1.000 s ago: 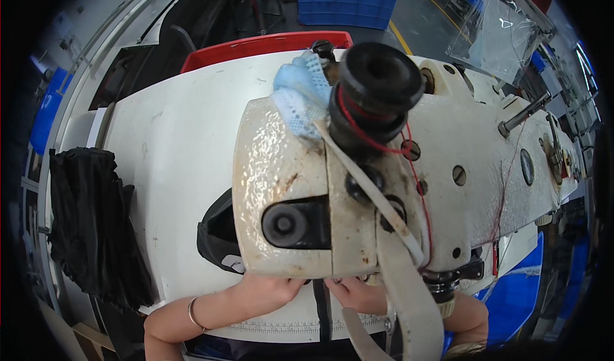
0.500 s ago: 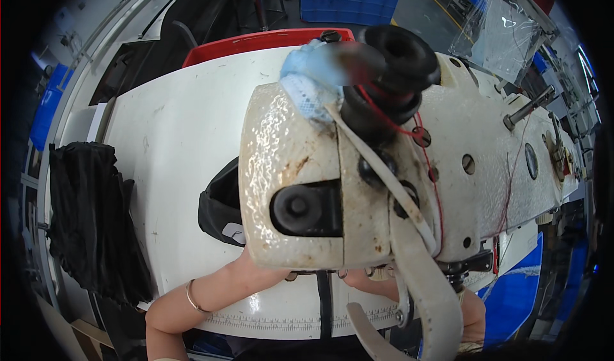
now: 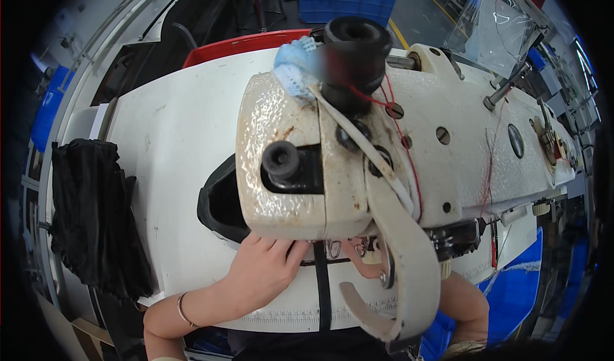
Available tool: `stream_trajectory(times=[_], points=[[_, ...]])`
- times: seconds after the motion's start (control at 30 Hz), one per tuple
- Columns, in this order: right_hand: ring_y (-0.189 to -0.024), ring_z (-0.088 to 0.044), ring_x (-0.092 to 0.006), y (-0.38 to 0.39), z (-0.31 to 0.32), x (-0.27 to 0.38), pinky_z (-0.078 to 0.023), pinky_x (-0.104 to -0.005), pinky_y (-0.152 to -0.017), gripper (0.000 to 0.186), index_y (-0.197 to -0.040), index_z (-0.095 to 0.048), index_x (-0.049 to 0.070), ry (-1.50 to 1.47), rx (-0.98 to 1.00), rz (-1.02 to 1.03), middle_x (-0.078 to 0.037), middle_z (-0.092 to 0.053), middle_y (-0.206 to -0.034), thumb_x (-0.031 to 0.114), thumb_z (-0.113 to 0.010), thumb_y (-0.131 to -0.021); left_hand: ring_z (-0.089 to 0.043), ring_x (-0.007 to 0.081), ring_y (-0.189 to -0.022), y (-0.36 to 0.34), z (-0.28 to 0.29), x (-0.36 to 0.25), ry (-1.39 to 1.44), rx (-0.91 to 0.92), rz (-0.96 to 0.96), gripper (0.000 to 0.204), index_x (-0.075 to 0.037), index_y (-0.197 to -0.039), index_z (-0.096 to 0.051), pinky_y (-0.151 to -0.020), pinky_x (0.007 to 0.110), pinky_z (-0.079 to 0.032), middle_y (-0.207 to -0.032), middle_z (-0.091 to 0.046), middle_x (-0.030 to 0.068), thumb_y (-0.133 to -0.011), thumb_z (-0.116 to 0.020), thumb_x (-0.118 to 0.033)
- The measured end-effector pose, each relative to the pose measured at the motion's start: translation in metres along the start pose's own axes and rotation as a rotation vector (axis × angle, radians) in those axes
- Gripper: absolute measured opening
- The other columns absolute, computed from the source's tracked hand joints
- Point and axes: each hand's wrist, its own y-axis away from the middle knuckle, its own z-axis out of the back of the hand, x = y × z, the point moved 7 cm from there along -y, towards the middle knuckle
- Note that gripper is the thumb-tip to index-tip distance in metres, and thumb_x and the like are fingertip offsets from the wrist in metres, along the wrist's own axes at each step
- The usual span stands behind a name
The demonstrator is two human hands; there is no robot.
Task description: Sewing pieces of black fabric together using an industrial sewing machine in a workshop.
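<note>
A cream sewing machine [image 3: 288, 118] stands over the white table, hiding part of the work beneath its head. A black fabric piece [image 3: 220, 201], formed like a hollow pouch, lies to the left of the head and runs under it. At its near edge my left hand [image 3: 262, 271] is closed, fingers bent over the fabric and the tips partly hidden by the machine. My right hand [image 3: 366, 262] reaches in near the needle area, mostly covered by the curved cream lever [image 3: 409, 258], so its grip is unclear. Between my hands a narrow black strap [image 3: 322, 290] hangs toward me.
Folded black fabric [image 3: 96, 217] is piled at the left table edge. Red thread [image 3: 409, 150] and a light blue cloth [image 3: 295, 63] are on the machine's top. Behind the table is a red bin [image 3: 249, 44]; a blue bin [image 3: 521, 297] sits at the right.
My view has shifted, so the machine appears further left and higher. More of my left hand shows, with its fingers on the fabric's near edge. The visible opening of the black piece looks wider.
</note>
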Motion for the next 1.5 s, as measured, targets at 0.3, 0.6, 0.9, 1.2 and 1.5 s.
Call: stream_trajectory(times=[0.3, 0.6, 0.9, 1.2, 1.5], points=[[-0.085, -0.059, -0.0207, 0.013, 0.000, 0.044, -0.051, -0.0286, -0.074, 0.030, -0.094, -0.063, -0.006, 0.340, 0.212, 0.711, -0.014, -0.061, -0.103, 0.010, -0.058, -0.069, -0.053, 0.0208, -0.072, 0.011, 0.020, -0.017, -0.388, -0.087, -0.112, 0.020, 0.001, -0.087, -0.058, -0.082, 0.036, -0.047, -0.079, -0.051, 0.0089, -0.069, -0.063, -0.008], [-0.082, -0.059, -0.0204, 0.022, -0.030, 0.022, -0.047, -0.0321, -0.070, 0.022, -0.087, -0.066, 0.005, -0.123, 0.040, 0.213, -0.004, -0.061, -0.088, 0.014, -0.062, -0.067, -0.050, 0.0208, -0.068, -0.009, 0.031, -0.019, -0.009, -0.093, -0.076, 0.017, -0.001, -0.082, -0.062, -0.059, 0.032, -0.038, -0.077, -0.049, 0.0058, -0.067, -0.069, -0.006], [-0.085, -0.061, -0.0211, 0.039, -0.034, 0.034, -0.049, -0.0318, -0.081, 0.025, -0.086, -0.061, 0.002, -0.114, 0.053, 0.300, -0.007, -0.064, -0.087, 0.012, -0.059, -0.064, -0.063, 0.0238, -0.086, 0.014, -0.007, 0.020, 0.195, -0.053, -0.006, 0.032, -0.001, -0.098, -0.064, -0.070, 0.034, -0.052, -0.098, -0.064, 0.0095, -0.066, -0.063, -0.003], [-0.087, -0.057, -0.0189, 0.021, -0.003, 0.045, -0.046, -0.0331, -0.083, 0.019, -0.083, -0.064, 0.003, 0.012, 0.102, 0.372, 0.001, -0.056, -0.085, 0.016, -0.061, -0.069, -0.058, 0.0183, -0.083, 0.022, -0.010, -0.022, -0.132, -0.098, -0.263, 0.028, -0.004, -0.091, -0.068, -0.065, 0.027, -0.048, -0.098, -0.064, 0.0076, -0.064, -0.062, -0.009], [-0.087, -0.055, -0.0188, 0.024, -0.011, 0.044, -0.045, -0.0347, -0.083, 0.016, -0.080, -0.063, 0.005, -0.063, 0.124, 0.371, 0.000, -0.051, -0.084, 0.017, -0.061, -0.070, -0.059, 0.0211, -0.089, 0.021, -0.018, -0.017, -0.153, -0.118, -0.269, 0.030, -0.003, -0.095, -0.067, -0.068, 0.029, -0.050, -0.102, -0.061, 0.0096, -0.066, -0.060, -0.009]])
